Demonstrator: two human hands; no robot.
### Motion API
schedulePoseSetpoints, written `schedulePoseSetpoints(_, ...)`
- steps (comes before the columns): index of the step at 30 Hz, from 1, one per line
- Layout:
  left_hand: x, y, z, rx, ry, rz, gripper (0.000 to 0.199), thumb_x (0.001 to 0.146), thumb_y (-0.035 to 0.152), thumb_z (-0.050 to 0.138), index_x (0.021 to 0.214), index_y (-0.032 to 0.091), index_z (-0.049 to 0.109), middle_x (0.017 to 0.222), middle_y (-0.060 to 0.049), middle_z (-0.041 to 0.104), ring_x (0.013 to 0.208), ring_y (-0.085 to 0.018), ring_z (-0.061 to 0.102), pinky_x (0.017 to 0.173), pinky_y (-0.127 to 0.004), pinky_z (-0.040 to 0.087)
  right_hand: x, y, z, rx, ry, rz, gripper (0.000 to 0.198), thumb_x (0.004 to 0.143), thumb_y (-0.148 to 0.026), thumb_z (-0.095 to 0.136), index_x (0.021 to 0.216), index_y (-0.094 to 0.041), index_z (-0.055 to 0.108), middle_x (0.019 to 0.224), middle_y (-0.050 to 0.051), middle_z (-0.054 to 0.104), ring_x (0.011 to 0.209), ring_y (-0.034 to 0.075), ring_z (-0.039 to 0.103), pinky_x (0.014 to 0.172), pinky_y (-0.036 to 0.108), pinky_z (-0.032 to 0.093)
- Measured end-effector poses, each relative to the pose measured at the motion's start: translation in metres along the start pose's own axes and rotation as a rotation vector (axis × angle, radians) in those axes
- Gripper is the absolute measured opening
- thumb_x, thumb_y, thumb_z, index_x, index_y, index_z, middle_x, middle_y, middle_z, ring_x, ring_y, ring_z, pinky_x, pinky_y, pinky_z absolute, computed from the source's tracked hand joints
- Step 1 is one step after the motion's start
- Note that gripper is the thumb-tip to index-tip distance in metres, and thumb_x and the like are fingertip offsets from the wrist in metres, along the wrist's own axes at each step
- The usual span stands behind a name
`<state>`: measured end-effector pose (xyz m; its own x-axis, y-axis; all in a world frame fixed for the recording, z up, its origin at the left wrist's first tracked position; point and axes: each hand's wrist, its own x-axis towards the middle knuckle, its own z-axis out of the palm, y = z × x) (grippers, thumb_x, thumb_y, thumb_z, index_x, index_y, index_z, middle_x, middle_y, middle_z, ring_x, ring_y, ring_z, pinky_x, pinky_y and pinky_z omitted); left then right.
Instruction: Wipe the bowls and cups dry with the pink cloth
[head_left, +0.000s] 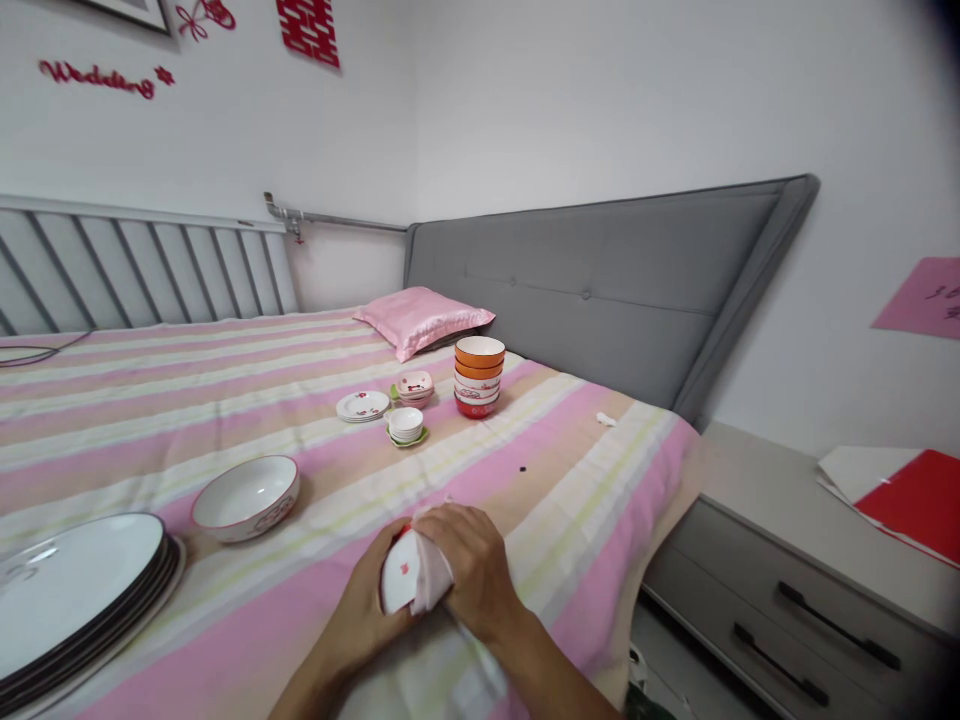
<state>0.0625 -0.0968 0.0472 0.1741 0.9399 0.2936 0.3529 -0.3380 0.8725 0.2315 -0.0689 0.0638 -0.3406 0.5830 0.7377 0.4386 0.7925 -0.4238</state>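
Note:
Low over the striped bedspread, my left hand (pixel 367 605) grips a small bowl (pixel 400 575) by its side. The bowl is tilted; its white inside carries a small red mark, and a bit of red shows at its upper edge. My right hand (pixel 476 565) is closed on a pale pink cloth (pixel 431 572), pressed against the bowl's right rim. The fingers hide part of both bowl and cloth. Left of my hands stands a larger white bowl (pixel 247 495) with a red rim, apart from them.
Oval plates (pixel 82 570) are stacked at the left front. Farther back stand a tall stack of bowls (pixel 479 378), small plates (pixel 363 405), pink dishes (pixel 415 386) and small white bowls (pixel 406 424). A pink pillow (pixel 424 318) lies by the grey headboard (pixel 600 280). A nightstand (pixel 787 590) is right.

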Motion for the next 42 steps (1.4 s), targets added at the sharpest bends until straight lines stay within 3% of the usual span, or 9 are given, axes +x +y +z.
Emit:
schedulePoseSetpoints(5,0.004,0.004,0.001,0.097,0.007,-0.002,0.062,0.060,0.022,0.065,0.119,0.020,0.043,0.116,-0.009,0.059,0.106,-0.029,0.057,0.093,-0.043,0.045,0.000,0.008,0.001,0.092,-0.010,0.056,0.039,0.074,-0.012,0.056,0.111,-0.021,0.062,0.107,0.005,0.070,0.099,0.022,0.061,0.090,0.036,0.043)
schedulePoseSetpoints(13,0.006,0.009,-0.007,0.033,-0.036,-0.071,0.061,0.062,0.023,0.065,0.119,0.020,0.043,0.117,-0.008,0.060,0.105,-0.027,0.058,0.090,-0.039,0.048,-0.001,0.027,0.006,0.264,-0.063,0.293,0.060,0.052,-0.007,0.059,0.110,-0.020,0.063,0.106,0.005,0.069,0.097,0.024,0.062,0.085,0.033,0.048)
schedulePoseSetpoints(19,0.007,0.003,-0.014,-0.032,-0.068,-0.067,0.065,0.062,0.022,0.062,0.123,0.019,0.042,0.124,-0.011,0.057,0.115,-0.029,0.054,0.098,-0.043,0.043,-0.009,0.042,0.018,0.449,-0.068,0.441,0.057,0.053,-0.004,0.051,0.107,-0.022,0.063,0.098,0.001,0.071,0.090,0.020,0.066,0.078,0.027,0.050)
schedulePoseSetpoints(29,0.003,0.001,-0.015,-0.044,-0.075,-0.069,0.066,0.063,0.022,0.064,0.125,0.021,0.039,0.127,-0.011,0.055,0.117,-0.029,0.052,0.100,-0.045,0.042,-0.015,0.043,0.026,0.517,-0.021,0.475,0.058,0.053,-0.003,0.050,0.106,-0.022,0.063,0.097,0.001,0.071,0.091,0.020,0.065,0.079,0.026,0.050)
schedulePoseSetpoints(33,0.000,0.000,-0.012,-0.038,-0.072,-0.063,0.068,0.066,0.021,0.066,0.128,0.021,0.037,0.129,-0.012,0.053,0.118,-0.029,0.052,0.100,-0.044,0.043,-0.013,0.038,0.018,0.416,0.003,0.397,0.058,0.056,-0.007,0.059,0.112,-0.021,0.062,0.107,0.004,0.069,0.098,0.022,0.064,0.085,0.029,0.050)
schedulePoseSetpoints(36,0.000,-0.001,-0.007,-0.062,-0.076,-0.060,0.069,0.068,0.020,0.069,0.130,0.021,0.037,0.130,-0.013,0.053,0.118,-0.028,0.052,0.101,-0.044,0.041,-0.010,0.031,0.010,0.195,0.073,0.208,0.052,0.066,-0.007,0.053,0.115,-0.019,0.062,0.111,0.007,0.068,0.104,0.023,0.062,0.090,0.035,0.047)
schedulePoseSetpoints(39,-0.001,-0.003,-0.003,-0.102,-0.076,-0.052,0.083,0.065,0.027,0.077,0.135,0.022,0.032,0.139,-0.014,0.045,0.125,-0.030,0.046,0.106,-0.047,0.036,-0.005,0.020,0.004,0.021,0.078,0.017,0.044,0.079,-0.007,0.046,0.119,-0.020,0.060,0.111,0.009,0.069,0.105,0.023,0.062,0.091,0.039,0.046)
schedulePoseSetpoints(42,-0.001,-0.002,-0.002,-0.121,-0.063,-0.045,0.086,0.064,0.038,0.078,0.135,0.021,0.033,0.140,-0.015,0.044,0.126,-0.034,0.044,0.105,-0.049,0.036,-0.002,0.009,0.002,-0.035,0.029,-0.044,0.040,0.084,-0.011,0.046,0.120,-0.020,0.059,0.109,0.009,0.069,0.103,0.023,0.062,0.090,0.039,0.046)
